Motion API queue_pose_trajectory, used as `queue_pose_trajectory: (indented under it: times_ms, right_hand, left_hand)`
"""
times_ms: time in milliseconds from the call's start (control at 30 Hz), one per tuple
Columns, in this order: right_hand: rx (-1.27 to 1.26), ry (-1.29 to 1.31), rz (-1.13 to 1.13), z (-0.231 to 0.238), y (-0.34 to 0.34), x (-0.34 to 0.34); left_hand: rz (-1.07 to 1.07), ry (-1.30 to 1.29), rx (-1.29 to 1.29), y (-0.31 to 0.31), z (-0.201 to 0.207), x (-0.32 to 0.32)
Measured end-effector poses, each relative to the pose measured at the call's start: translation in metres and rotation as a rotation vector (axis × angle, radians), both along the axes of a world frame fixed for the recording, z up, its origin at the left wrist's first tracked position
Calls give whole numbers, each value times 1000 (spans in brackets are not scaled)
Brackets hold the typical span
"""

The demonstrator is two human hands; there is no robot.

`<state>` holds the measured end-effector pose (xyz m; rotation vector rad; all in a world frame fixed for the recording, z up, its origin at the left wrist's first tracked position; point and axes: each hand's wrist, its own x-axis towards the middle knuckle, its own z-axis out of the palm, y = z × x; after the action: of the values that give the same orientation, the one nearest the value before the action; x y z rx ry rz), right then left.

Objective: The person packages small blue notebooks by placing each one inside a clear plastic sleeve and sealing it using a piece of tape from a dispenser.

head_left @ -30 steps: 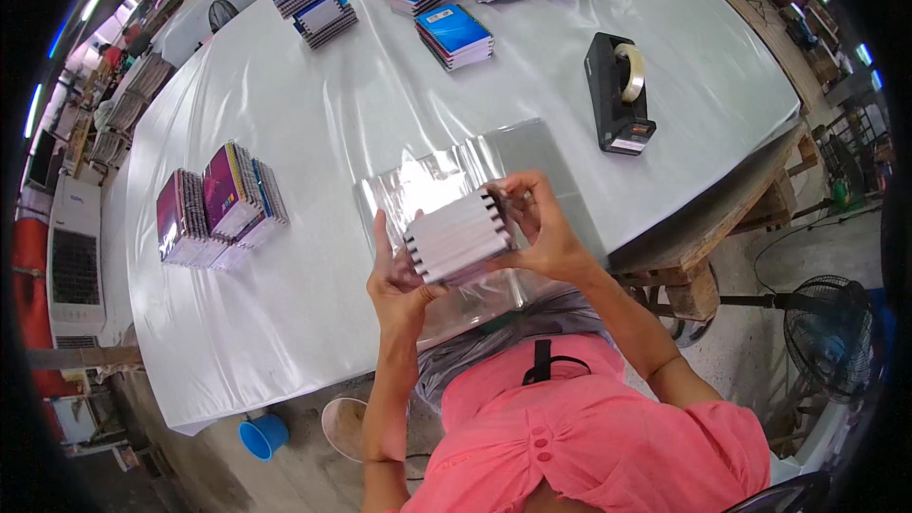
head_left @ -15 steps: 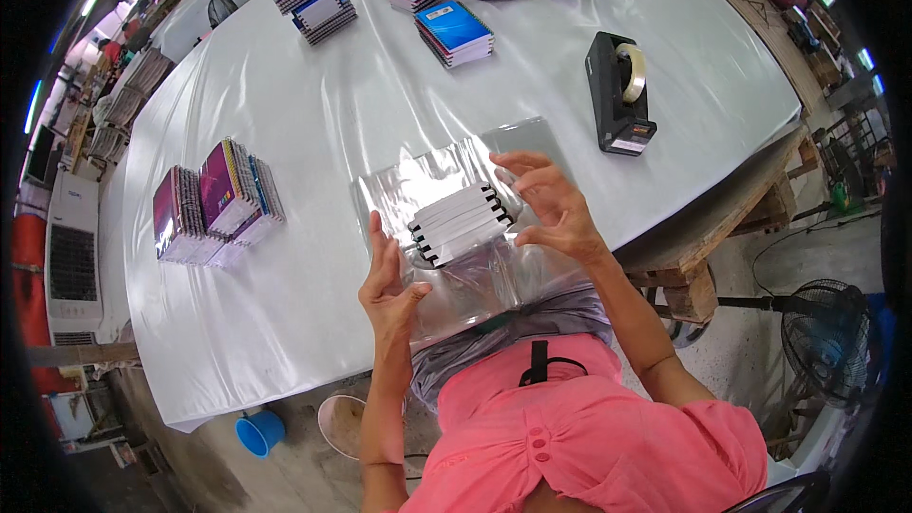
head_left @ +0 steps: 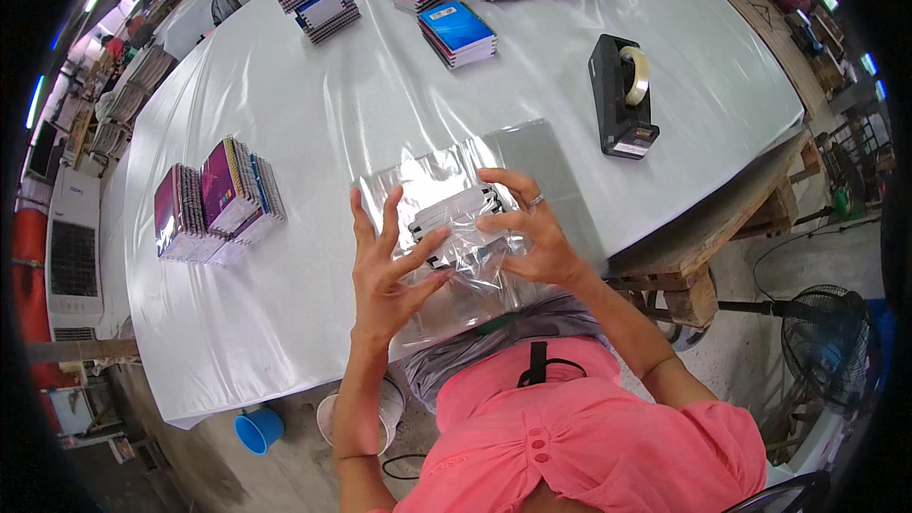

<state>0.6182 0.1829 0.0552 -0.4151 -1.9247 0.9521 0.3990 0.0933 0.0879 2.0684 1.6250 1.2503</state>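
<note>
A small stack of spiral notebooks (head_left: pixel 454 207) lies in front of me, white page edges up and black coils at both ends. Beneath it, clear plastic sheets (head_left: pixel 560 171) are spread on the table. A loose, crinkled flap of film (head_left: pixel 480 261) is lifted over the stack's near side. My left hand (head_left: pixel 385 271) pinches the film at the left with thumb and forefinger, its other fingers raised. On the right, my right hand (head_left: pixel 541 242), with a ring on one finger, grips the same flap. The fingers partly cover the stack.
A black tape dispenser (head_left: pixel 622 100) stands to the right. Purple-covered spiral notebooks (head_left: pixel 218 199) are stacked at the left. Several blue notebook piles (head_left: pixel 456 33) stand at the far side. A wooden pallet (head_left: pixel 703 256) edges the table's right; a blue bucket (head_left: pixel 258 431) is on the floor.
Both hands have come inward over the notebook stack. The near film has been taken hold of and raised into a crinkled flap against the stack.
</note>
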Motion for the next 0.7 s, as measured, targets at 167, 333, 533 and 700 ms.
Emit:
queue_pose_trajectory:
  times_ms: [167,333,533,700]
  right_hand:
    - [100,-115,-6,12,-2,1]
    - [28,-63,-69,16,-12,-3]
    - [192,16,-117,-6,-6,-4]
    - [130,-13,-149,4,-15,-1]
  left_hand:
    - [46,118,-21,2,3,1]
    - [77,143,5,0,6,6]
    - [110,159,78,1,2,14]
    - [146,182,119,2,-2,24]
